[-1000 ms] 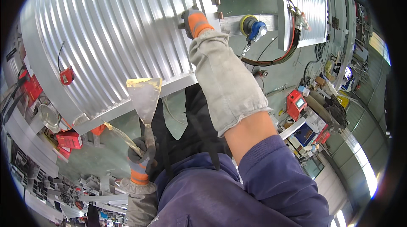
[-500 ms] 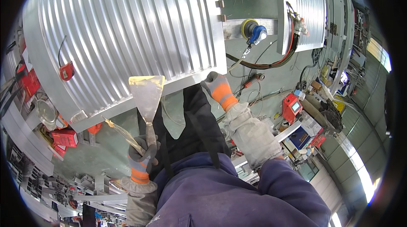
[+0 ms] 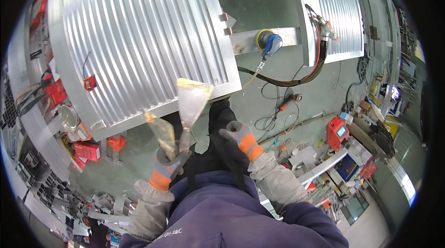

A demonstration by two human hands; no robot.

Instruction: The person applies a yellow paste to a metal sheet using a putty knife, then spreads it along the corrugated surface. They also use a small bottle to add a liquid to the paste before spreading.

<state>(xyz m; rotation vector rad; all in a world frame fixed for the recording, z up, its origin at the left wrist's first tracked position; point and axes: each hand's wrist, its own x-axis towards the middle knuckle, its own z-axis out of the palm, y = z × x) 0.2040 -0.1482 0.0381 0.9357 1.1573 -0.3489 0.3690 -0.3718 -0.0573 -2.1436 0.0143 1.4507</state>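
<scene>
My left hand (image 3: 169, 166), in a grey and orange glove, grips two scrapers by their handles. One scraper (image 3: 193, 104) has a wide, pale blade with a yellow-smeared edge; it points away from me, in front of the ribbed metal panel's near edge. Beside it to the left, the second scraper (image 3: 162, 133) is blurred, with a yellowish, stained blade. My right hand (image 3: 239, 136), gloved alike, hangs over my right leg, off the panel, its fingers curled closed. What it holds, if anything, is hidden. The ribbed metal panel (image 3: 143, 39) lies ahead of me.
A blue and yellow disc sander (image 3: 269, 42) rests on a metal bar right of the panel, its hose trailing down. Another ribbed panel (image 3: 340, 16) stands farther right. An angle grinder (image 3: 289, 102) and cables lie on the floor. A red tape measure (image 3: 90, 82) sits on the panel.
My left hand has moved up and right with both scrapers, and the second scraper's blade has turned more face-on. My right hand has drawn back from the panel's edge toward me.
</scene>
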